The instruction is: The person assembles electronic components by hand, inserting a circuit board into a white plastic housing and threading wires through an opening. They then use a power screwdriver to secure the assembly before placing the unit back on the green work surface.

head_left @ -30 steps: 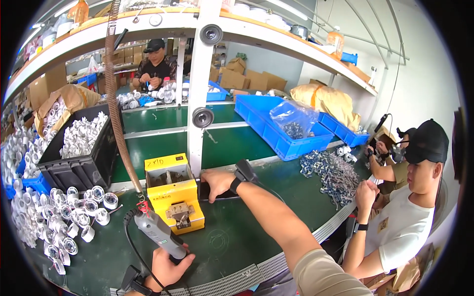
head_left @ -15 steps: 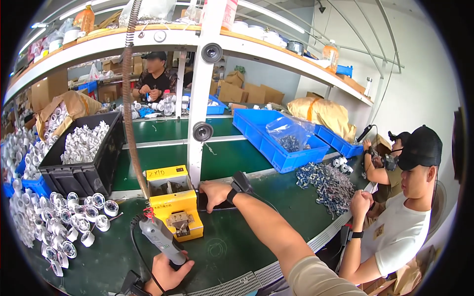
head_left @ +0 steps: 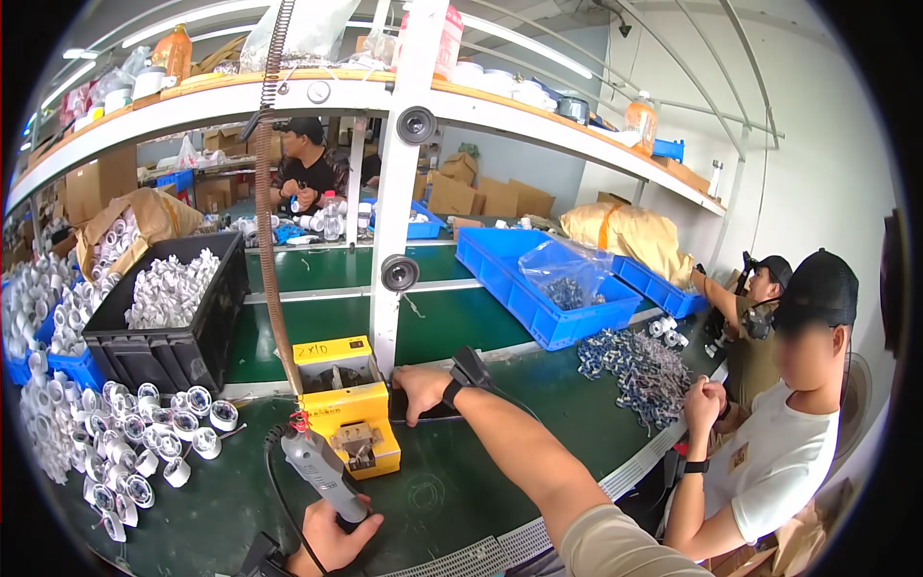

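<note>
My left hand [head_left: 338, 540] is closed around a grey electric screwdriver [head_left: 322, 469], near the lower edge. The tool is tilted, its upper end tied with red wire to a long hanging coil spring [head_left: 264, 192]; a black cable [head_left: 276, 505] loops beside it. Its lower tip is hidden. Just beyond stands a yellow fixture [head_left: 338, 413] with a metal clamp on its front. My right hand [head_left: 423, 392] reaches to the fixture's right side, by the white post [head_left: 386, 317], over a dark flat thing [head_left: 444, 413]. Its thumb is apart from the fingers, whose tips are partly hidden.
White round parts [head_left: 144, 442] heap at left, before a black crate [head_left: 163, 351] of small white pieces. Right are a blue bin [head_left: 558, 332] and a pile of small metal parts [head_left: 635, 375]. One person [head_left: 769, 452] sits close at right; others work beyond.
The whole view has shifted slightly, with the bench appearing lower. Both my hands keep their places by the fixture and screwdriver. The person across the bench has turned their head; another at right has reached outward.
</note>
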A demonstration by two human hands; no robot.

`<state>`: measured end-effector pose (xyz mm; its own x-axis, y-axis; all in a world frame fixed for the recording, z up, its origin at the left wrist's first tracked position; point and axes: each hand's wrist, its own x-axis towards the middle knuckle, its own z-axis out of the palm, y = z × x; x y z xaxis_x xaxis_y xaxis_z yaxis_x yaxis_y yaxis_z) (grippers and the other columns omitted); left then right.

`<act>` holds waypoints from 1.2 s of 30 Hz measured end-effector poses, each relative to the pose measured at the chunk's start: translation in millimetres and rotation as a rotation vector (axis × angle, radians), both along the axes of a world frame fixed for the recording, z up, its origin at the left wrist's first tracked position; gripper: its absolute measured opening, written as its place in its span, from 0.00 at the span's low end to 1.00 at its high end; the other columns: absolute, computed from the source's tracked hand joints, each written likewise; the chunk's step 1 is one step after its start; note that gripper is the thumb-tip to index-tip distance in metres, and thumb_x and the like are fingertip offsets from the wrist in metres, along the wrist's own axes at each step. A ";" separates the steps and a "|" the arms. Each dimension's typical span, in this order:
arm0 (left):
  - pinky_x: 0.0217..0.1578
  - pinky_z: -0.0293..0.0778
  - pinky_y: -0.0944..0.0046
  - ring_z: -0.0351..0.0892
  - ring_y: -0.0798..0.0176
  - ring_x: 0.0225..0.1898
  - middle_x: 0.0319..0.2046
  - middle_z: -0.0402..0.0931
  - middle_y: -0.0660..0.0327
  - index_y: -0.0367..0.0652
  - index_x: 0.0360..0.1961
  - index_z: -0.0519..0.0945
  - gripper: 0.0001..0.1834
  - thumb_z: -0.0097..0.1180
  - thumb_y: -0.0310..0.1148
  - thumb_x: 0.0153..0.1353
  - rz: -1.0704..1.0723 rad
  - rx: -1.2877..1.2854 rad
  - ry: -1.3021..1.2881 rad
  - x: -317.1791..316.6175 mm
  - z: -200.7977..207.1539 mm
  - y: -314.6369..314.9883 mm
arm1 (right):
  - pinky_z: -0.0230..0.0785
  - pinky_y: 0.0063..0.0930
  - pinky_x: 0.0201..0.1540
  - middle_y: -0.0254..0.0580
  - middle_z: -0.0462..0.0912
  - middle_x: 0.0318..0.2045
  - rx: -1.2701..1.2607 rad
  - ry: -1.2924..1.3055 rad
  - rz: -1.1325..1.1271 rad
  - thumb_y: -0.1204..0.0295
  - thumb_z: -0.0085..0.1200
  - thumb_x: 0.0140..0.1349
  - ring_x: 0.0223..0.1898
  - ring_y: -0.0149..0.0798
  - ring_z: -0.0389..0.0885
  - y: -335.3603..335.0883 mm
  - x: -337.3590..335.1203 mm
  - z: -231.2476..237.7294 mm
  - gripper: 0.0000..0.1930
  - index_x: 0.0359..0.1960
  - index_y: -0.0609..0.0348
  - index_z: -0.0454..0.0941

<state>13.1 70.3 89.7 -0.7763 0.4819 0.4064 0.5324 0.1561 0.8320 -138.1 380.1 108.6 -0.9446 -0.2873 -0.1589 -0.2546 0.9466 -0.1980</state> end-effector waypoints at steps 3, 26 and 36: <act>0.33 0.75 0.65 0.81 0.61 0.27 0.25 0.81 0.60 0.37 0.35 0.79 0.14 0.68 0.30 0.48 0.006 0.004 -0.003 0.7 0.7 -0.4 | 0.68 0.38 0.52 0.55 0.74 0.47 0.002 0.000 0.002 0.59 0.75 0.27 0.51 0.54 0.73 -1.6 0.2 1.7 0.43 0.49 0.67 0.72; 0.33 0.76 0.64 0.82 0.59 0.27 0.25 0.81 0.59 0.38 0.34 0.79 0.14 0.68 0.32 0.48 -0.007 0.009 0.031 -4.1 -5.3 -1.6 | 0.68 0.38 0.53 0.53 0.74 0.49 0.055 -0.038 -0.025 0.58 0.75 0.28 0.52 0.54 0.73 -4.6 0.9 6.4 0.43 0.51 0.65 0.72; 0.32 0.77 0.62 0.83 0.54 0.28 0.26 0.80 0.55 0.38 0.36 0.79 0.16 0.70 0.33 0.48 -0.010 0.019 0.075 -6.2 -8.8 -3.2 | 0.68 0.38 0.52 0.53 0.75 0.48 -0.001 -0.007 -0.010 0.59 0.75 0.28 0.51 0.54 0.73 -2.2 1.1 3.5 0.42 0.49 0.66 0.72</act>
